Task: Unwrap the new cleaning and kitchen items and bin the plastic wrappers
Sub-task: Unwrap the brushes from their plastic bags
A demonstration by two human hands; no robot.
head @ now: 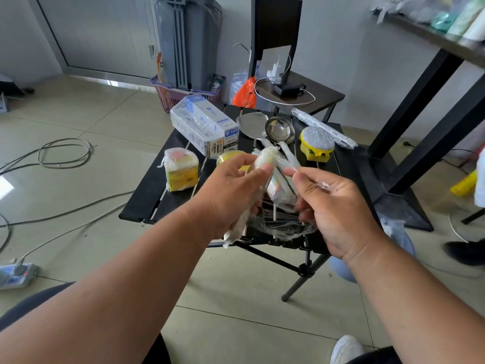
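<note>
Above the black folding table (157, 190), my left hand (231, 190) grips a long item bundled in cloudy plastic wrap (265, 158); its wrapped tail hangs below my palm. My right hand (333, 206) pinches a strand of clear wrap pulled off the bundle, and more film stretches between both hands. A steel spatula (253, 122) and ladle (279, 131) lie on the table, their handles in wrap. A wrapped yellow sponge pack (181, 169), a wrapped box pack (204, 127), a glittery yellow scrubber (316, 143) and a wrapped long roll (324, 128) also lie there.
A grey bin (189, 40) stands in a purple basket (168, 93) at the back. A dark side table (315, 94) carries chargers and cables. Cables (63, 153) and a power strip (15, 274) lie on the floor at left. Another person's shoe (464, 252) is at right.
</note>
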